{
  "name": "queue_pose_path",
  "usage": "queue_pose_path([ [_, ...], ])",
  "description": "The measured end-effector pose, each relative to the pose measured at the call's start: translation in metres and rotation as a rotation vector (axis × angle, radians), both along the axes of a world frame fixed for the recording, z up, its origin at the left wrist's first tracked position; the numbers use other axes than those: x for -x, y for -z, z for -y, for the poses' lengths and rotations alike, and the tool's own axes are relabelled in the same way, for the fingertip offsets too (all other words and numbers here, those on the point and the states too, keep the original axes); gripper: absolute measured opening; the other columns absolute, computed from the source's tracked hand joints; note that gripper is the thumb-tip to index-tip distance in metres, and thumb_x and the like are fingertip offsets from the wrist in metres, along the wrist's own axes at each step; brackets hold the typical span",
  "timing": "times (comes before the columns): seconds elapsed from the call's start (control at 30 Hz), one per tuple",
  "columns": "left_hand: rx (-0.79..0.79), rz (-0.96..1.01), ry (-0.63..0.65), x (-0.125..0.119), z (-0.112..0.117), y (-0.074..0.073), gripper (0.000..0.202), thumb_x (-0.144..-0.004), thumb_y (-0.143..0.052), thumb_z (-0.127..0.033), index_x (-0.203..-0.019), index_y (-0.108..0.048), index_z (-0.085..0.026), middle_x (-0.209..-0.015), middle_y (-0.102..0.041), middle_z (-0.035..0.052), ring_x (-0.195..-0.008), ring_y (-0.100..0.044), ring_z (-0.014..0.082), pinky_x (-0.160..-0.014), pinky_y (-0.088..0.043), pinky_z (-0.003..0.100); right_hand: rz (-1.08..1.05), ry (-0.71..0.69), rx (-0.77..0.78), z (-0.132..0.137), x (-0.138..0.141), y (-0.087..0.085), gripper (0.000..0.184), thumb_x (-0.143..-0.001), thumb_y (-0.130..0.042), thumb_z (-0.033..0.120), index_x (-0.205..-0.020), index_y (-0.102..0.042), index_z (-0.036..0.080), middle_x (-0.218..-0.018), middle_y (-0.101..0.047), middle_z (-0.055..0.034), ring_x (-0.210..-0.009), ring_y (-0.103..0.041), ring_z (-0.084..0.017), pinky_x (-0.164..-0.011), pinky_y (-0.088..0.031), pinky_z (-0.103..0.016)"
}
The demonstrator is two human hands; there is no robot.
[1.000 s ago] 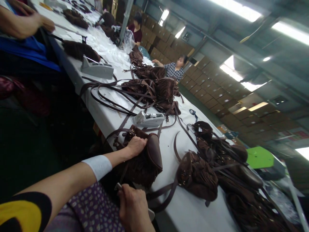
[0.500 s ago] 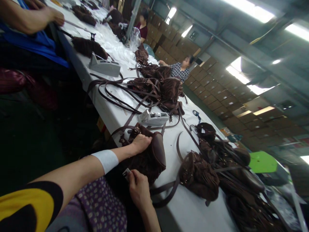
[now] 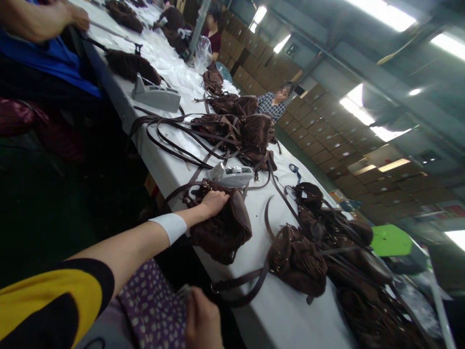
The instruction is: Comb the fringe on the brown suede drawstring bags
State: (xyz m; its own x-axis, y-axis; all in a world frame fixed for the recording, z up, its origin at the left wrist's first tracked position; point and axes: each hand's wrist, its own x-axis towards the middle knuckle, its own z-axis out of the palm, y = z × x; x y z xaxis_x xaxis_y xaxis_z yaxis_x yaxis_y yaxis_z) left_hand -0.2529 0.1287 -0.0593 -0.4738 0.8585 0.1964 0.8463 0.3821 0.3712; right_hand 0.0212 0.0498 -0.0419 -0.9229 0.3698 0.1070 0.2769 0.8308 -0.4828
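My left hand (image 3: pixel 214 202), a white band on its wrist, grips the top of a dark brown fringed bag (image 3: pixel 223 228) that lies at the near edge of the long white table (image 3: pixel 279 310). My right hand (image 3: pixel 202 320) is low at the frame's bottom, by my lap, with its fingers curled; a small pale thing shows at its top, too unclear to name. A white tape dispenser (image 3: pixel 232 175) sits just beyond the bag. A second brown fringed bag (image 3: pixel 298 261) lies to the right, its strap (image 3: pixel 238 286) trailing toward my right hand.
More brown bags and loose straps (image 3: pixel 174 140) cover the table further along. A grey tape dispenser (image 3: pixel 154 97) stands at the back left. Another person's hand (image 3: pixel 78 17) works at top left; other people sit across. A heap of bags (image 3: pixel 348 247) fills the right.
My right hand has dropped from the bag's lower side down toward my lap. My left hand has shifted the bag up onto the table edge.
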Motion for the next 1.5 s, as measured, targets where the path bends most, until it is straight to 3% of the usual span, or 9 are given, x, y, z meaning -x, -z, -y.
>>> queue_pose_path([
  [0.17,-0.109,-0.041,0.133,0.0,0.015,-0.011,0.031,-0.088,-0.057,-0.03,-0.116,-0.057,-0.016,-0.123,-0.055,0.0099,-0.112,-0.053,0.0257,-0.094,-0.044,0.051,-0.08,0.097,0.051,-0.044,-0.016,-0.029,0.027,-0.097,-0.034,0.025,-0.108,-0.058,0.02,-0.094,-0.069,-0.0059,-0.083,-0.066,-0.016,-0.071,-0.051,-0.023],
  [0.3,-0.184,0.032,0.218,-0.004,0.024,-0.028,0.024,-0.091,-0.053,-0.031,-0.106,-0.059,-0.015,-0.094,-0.064,0.0046,-0.085,-0.062,0.018,-0.08,-0.051,0.04,-0.051,0.006,-0.107,-0.054,0.003,-0.049,0.027,-0.095,-0.034,0.018,-0.107,-0.058,0.022,-0.086,-0.066,-0.0045,-0.076,-0.064,-0.016,-0.068,-0.048,-0.024],
  [0.43,-0.298,0.104,0.248,-0.018,0.034,-0.072,0.021,-0.093,-0.047,-0.031,-0.096,-0.059,-0.014,-0.081,-0.062,0.0017,-0.071,-0.06,0.0143,-0.067,-0.049,0.031,-0.058,-0.061,-0.286,-0.063,0.03,-0.072,0.03,-0.093,-0.034,0.016,-0.109,-0.059,0.022,-0.08,-0.065,-0.0039,-0.072,-0.062,-0.017,-0.065,-0.044,-0.025],
  [0.6,-0.467,0.16,0.258,-0.02,0.045,-0.141,0.027,-0.096,-0.035,-0.034,-0.091,-0.056,-0.017,-0.073,-0.06,0.0009,-0.068,-0.056,0.0141,-0.064,-0.039,0.026,-0.189,0.4,-0.247,-0.105,0.016,-0.085,0.03,-0.095,-0.035,0.027,-0.113,-0.059,0.02,-0.081,-0.068,-0.0064,-0.068,-0.064,-0.02,-0.058,-0.044,-0.027],
  [0.67,-0.481,0.187,0.233,-0.014,0.043,-0.156,0.031,-0.094,-0.037,-0.038,-0.081,-0.057,-0.018,-0.067,-0.058,0.001,-0.065,-0.055,0.015,-0.062,-0.037,0.027,-0.221,0.411,-0.178,-0.114,-0.001,-0.082,0.03,-0.095,-0.034,0.027,-0.112,-0.059,0.02,-0.084,-0.069,-0.0061,-0.072,-0.065,-0.02,-0.061,-0.046,-0.027],
  [0.87,-0.358,0.28,0.246,-0.012,0.037,-0.154,0.038,-0.069,-0.068,-0.052,-0.085,-0.067,-0.018,-0.078,-0.068,0.0045,-0.074,-0.061,0.0217,-0.063,-0.039,0.028,-0.366,0.207,-0.191,-0.099,-0.023,-0.092,0.028,-0.095,-0.038,0.022,-0.116,-0.055,0.019,-0.104,-0.067,-0.0088,-0.094,-0.062,-0.019,-0.08,-0.048,-0.03],
  [1.2,-0.274,0.38,0.379,-0.028,0.049,-0.173,0.025,-0.077,-0.059,-0.038,-0.076,-0.072,-0.017,-0.067,-0.066,0.0007,-0.064,-0.056,0.0165,-0.06,-0.036,0.026,-0.395,-0.05,-0.729,-0.082,0.013,-0.185,0.022,-0.095,-0.042,0.016,-0.108,-0.06,0.019,-0.092,-0.063,-0.005,-0.086,-0.052,-0.019,-0.077,-0.039,-0.034],
  [1.33,-0.291,0.45,0.427,-0.039,0.057,-0.189,0.028,-0.077,-0.059,-0.04,-0.069,-0.069,-0.015,-0.057,-0.058,-0.002,-0.056,-0.049,0.0128,-0.054,-0.032,0.025,-0.178,-0.072,-0.864,-0.075,0.038,-0.167,0.012,-0.09,-0.052,0.013,-0.098,-0.06,0.018,-0.084,-0.062,-0.0032,-0.08,-0.051,-0.019,-0.069,-0.038,-0.033],
  [1.5,-0.346,0.558,0.365,-0.026,0.072,-0.204,0.039,-0.077,-0.058,-0.048,-0.073,-0.07,-0.012,-0.057,-0.057,-0.0015,-0.053,-0.045,0.0114,-0.051,-0.031,0.025,-0.046,-0.166,-0.724,-0.066,0.031,-0.105,0.013,-0.076,-0.065,0.013,-0.086,-0.059,0.02,-0.084,-0.065,-0.0009,-0.085,-0.055,-0.019,-0.074,-0.04,-0.03],
])
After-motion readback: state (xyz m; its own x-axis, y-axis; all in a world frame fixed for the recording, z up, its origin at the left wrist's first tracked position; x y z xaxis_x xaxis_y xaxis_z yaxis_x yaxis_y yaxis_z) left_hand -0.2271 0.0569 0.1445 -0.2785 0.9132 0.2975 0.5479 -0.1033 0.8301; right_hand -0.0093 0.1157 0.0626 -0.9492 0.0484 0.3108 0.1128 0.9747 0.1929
